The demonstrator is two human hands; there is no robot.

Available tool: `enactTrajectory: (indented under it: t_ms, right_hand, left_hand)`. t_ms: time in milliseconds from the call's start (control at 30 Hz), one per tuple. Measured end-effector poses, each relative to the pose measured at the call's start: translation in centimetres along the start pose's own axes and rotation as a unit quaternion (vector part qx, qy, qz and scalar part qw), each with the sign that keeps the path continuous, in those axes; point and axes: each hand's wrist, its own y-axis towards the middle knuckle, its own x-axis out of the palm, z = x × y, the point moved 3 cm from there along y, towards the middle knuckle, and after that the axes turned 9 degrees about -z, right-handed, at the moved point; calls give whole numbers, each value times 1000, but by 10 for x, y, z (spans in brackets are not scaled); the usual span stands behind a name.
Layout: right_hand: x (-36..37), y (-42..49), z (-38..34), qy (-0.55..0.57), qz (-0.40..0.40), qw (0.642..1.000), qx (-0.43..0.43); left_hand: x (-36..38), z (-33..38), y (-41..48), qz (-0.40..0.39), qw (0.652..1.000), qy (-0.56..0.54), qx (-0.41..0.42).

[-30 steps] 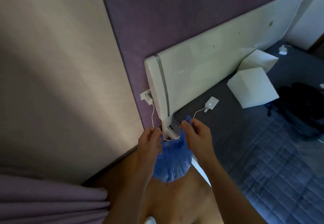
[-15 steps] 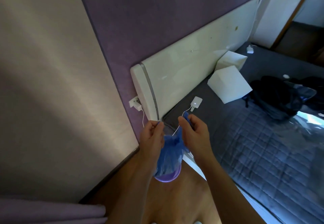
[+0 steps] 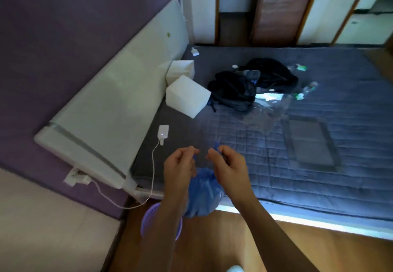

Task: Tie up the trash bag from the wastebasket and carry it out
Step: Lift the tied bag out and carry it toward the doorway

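Observation:
A small blue trash bag (image 3: 203, 195) hangs in the air between my two forearms, bunched at its top. My left hand (image 3: 179, 166) pinches one top corner of the bag. My right hand (image 3: 227, 163) pinches the other corner, with a blue tip sticking up past its fingers. Both hands are held close together above the bag. A purple wastebasket (image 3: 153, 220) stands on the wood floor below, partly hidden by my left forearm and the bag.
A bed with a grey quilt (image 3: 297, 144) fills the right side, with a white headboard (image 3: 110, 110) on the left. On the bed lie white boxes (image 3: 187, 96), a black backpack (image 3: 234, 93), a charger with cable (image 3: 163, 132). Doors (image 3: 276, 8) stand at the back.
The view has swung right, from the wall and headboard to the bed and doors. The bag has been lifted clear of the wastebasket, and my hands stay pinched on its top corners.

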Motion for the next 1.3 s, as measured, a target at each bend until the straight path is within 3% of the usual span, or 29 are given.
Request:
enactTrajectory:
  t_ms: [267, 500, 733, 1000, 1167, 1300]
  right_hand:
    - [-146, 10, -11, -20, 183, 983, 4]
    - [-240, -32, -17, -28, 345, 937, 34]
    - [-300, -81, -17, -43, 509, 858, 58]
    - [-320, -110, -17, -39, 661, 747, 63]
    - [-316, -121, -7, -40, 747, 659, 75]
    - [-315, -127, -3, -37, 772, 630, 74]
  left_hand:
    - [147, -5, 37, -155, 986, 40, -44]
    - [261, -30, 36, -294, 950, 35, -100]
    - [352, -59, 28, -430, 891, 35, -143]
    - [414, -71, 24, -591, 787, 68, -164]
    - [428, -77, 21, -659, 727, 84, -171]
    - [441, -81, 16, -683, 705, 98, -167]
